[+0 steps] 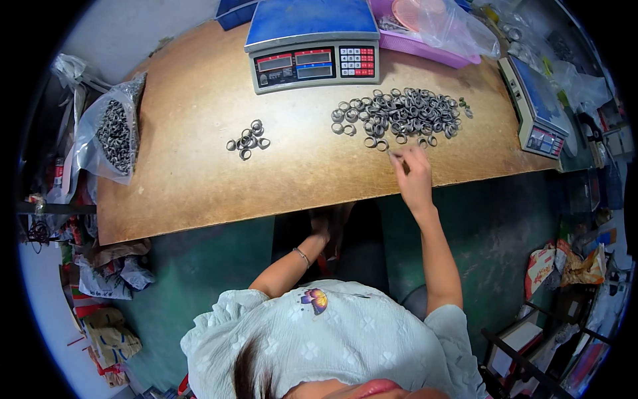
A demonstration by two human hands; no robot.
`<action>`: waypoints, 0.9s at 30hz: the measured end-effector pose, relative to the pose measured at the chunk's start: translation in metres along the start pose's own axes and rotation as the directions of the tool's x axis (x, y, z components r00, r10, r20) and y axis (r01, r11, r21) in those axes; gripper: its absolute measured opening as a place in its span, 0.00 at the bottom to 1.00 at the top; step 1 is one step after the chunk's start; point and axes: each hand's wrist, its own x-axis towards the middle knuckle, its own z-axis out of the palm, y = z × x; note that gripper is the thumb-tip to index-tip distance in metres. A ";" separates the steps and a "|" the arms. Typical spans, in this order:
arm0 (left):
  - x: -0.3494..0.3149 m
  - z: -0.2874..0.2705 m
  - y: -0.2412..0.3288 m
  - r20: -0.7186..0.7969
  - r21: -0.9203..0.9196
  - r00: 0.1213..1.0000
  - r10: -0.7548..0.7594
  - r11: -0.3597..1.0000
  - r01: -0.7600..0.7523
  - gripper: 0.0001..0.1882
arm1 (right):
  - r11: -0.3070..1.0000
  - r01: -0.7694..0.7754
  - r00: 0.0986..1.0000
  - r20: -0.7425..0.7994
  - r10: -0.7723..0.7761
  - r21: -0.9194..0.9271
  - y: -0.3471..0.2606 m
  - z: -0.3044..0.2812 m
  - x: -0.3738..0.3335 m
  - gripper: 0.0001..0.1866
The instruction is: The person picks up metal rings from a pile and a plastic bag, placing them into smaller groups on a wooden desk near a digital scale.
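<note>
Many small grey metal rings (412,113) lie heaped on the right half of the wooden table. A smaller cluster of the same rings (247,138) sits apart, left of the middle. My right hand (415,174) is at the near edge of the big heap, its fingers bent together in a pinch. Something small and greyish shows at the fingertips, too blurred to name. My left hand (321,227) is low in front of the table's near edge, over my lap. Its fingers are in shadow and partly hidden.
A digital scale (312,46) with a blue plate stands at the back. Another scale (537,110) is at the right edge. A clear bag of small grey parts (118,133) leans on the left. A purple basket (432,48) stands back right. Small green pieces (465,106) lie beside the heap.
</note>
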 end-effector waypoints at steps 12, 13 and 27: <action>-0.145 0.080 0.091 0.757 -0.026 0.586 -0.289 0.883 0.468 0.17 | 0.992 -0.029 0.962 0.273 -0.007 0.125 -0.020 -0.009 -0.018 0.08; -0.147 0.082 0.091 0.800 -0.015 0.532 -0.279 0.876 0.482 0.18 | 0.996 0.081 0.992 0.094 -0.083 0.022 -0.009 -0.002 -0.004 0.10; -0.175 0.100 0.111 0.670 -0.158 0.701 -0.244 0.876 0.456 0.18 | 0.968 -0.094 0.868 0.495 -0.036 0.234 -0.035 -0.020 -0.038 0.10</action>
